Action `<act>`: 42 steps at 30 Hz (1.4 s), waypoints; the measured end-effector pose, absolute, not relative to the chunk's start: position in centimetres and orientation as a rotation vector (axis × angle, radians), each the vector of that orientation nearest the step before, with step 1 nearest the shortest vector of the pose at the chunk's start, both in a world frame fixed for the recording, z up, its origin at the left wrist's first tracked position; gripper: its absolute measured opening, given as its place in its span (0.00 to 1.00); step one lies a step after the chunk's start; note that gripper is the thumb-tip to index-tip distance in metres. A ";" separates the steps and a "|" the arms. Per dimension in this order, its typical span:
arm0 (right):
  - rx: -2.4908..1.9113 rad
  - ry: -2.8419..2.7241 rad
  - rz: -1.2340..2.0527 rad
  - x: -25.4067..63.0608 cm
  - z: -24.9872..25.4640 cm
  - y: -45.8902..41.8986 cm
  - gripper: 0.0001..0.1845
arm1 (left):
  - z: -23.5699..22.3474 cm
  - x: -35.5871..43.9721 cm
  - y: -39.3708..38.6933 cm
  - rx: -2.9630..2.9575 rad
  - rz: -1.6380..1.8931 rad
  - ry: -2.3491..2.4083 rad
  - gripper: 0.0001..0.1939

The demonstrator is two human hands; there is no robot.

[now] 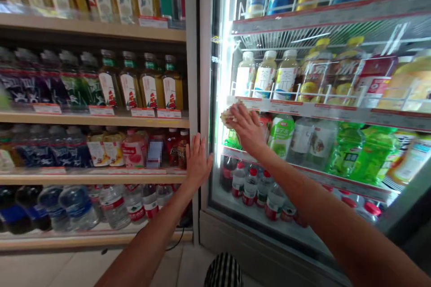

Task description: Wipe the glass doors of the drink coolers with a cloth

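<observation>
My right hand (247, 130) presses a crumpled, light-coloured cloth (228, 116) against the glass door (215, 94) of a lit drinks fridge, close to the door's left side. The fingers lie over the cloth and hide part of it. Lower and to the left, my left hand (198, 161) rests with its fingers stretched upward on the fridge's grey side frame (204, 98), holding nothing. Behind the glass, white-capped bottles (267, 74) stand above the level of the cloth, and a green-labelled bottle (281, 134) shows just right of my right hand.
Open shelves (84, 119) full of bottled drinks stand on the left, beside the fridge. Large water bottles (114, 206) fill the lowest shelf. A dark cable (178, 242) lies on the tiled floor (84, 269). Something black-and-white checked (224, 271) shows at the bottom edge.
</observation>
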State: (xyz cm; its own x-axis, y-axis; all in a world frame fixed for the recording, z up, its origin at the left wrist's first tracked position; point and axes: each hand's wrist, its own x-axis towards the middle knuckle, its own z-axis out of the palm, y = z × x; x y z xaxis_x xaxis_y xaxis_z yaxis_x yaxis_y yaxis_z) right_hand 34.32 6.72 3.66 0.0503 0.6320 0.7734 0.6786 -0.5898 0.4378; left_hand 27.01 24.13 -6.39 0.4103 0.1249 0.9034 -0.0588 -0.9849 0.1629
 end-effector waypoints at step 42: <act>-2.437 -1.391 -1.734 30.6 -2.0 -19.0 0.17 | -2.0 29.4 2.9 2.445 1.623 -0.614 0.30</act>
